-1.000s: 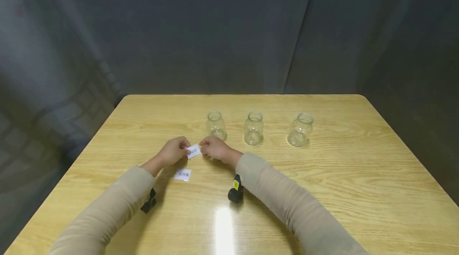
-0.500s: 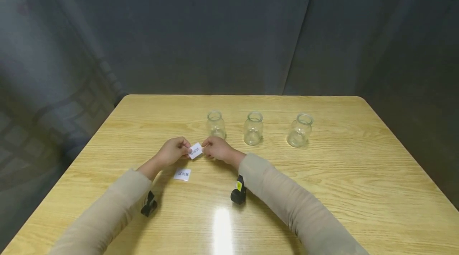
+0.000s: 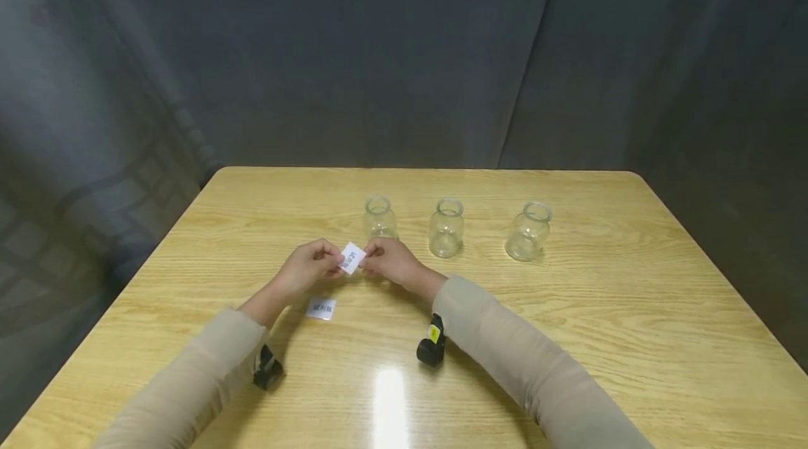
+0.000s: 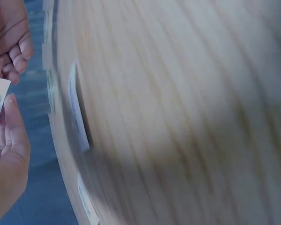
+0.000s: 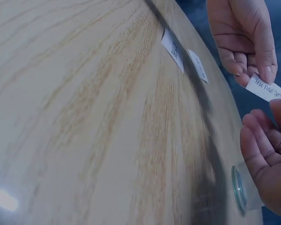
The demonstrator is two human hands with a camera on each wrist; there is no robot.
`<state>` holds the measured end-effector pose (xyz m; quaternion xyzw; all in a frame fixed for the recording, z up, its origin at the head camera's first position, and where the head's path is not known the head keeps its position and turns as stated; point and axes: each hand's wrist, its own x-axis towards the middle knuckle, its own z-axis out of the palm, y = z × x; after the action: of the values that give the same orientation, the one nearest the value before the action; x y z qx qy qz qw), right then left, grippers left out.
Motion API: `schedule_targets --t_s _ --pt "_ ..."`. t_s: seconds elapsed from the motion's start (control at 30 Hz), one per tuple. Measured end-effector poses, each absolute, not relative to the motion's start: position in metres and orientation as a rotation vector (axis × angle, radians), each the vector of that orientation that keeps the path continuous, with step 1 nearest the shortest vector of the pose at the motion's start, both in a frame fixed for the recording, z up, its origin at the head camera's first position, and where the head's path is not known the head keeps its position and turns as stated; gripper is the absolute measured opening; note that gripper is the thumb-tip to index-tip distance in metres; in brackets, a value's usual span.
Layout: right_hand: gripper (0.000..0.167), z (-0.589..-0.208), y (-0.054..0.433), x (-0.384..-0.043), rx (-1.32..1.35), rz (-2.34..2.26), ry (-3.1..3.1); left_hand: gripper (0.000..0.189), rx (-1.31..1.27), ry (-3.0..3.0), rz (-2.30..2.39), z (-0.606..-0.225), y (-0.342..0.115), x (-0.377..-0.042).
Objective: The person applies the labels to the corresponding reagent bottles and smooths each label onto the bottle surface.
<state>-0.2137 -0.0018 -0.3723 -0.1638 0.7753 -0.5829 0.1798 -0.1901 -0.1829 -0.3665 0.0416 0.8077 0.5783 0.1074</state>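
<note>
Bench (image 3: 600, 337) of yellow wood grain carries a row of three clear glass jars (image 3: 446, 233), open mouths upward. Near the leftmost jar (image 3: 379, 219), the left hand (image 3: 307, 269) and right hand (image 3: 398, 262) share one printed white card (image 3: 352, 258), each grip pinching an edge of it above the surface, while two similar cards (image 5: 172, 50) lie on the wood

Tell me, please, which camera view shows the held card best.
The head view: the card shows its lettered face nearly whole between the left hand and right hand. The left wrist view cuts it off; the right wrist view shows it larger but foreshortened, near the frame edge.
</note>
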Motion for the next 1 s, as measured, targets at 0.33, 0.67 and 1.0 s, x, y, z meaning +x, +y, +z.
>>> schedule_targets --t_s 0.33,0.67,1.0 --pt "0.008 -0.368 0.009 -0.211 -0.473 -1.859 2.108 0.014 0.163 2.332 1.765 -0.364 -0.168 -0.188" --pt "0.008 -0.36 0.012 -0.207 -0.438 -1.933 2.09 0.015 0.232 2.288 1.758 -0.359 -0.16 -0.185" --pt "0.009 -0.359 0.02 -0.205 -0.479 -1.874 2.124 0.019 0.268 2.296 1.77 -0.355 -0.156 -0.19"
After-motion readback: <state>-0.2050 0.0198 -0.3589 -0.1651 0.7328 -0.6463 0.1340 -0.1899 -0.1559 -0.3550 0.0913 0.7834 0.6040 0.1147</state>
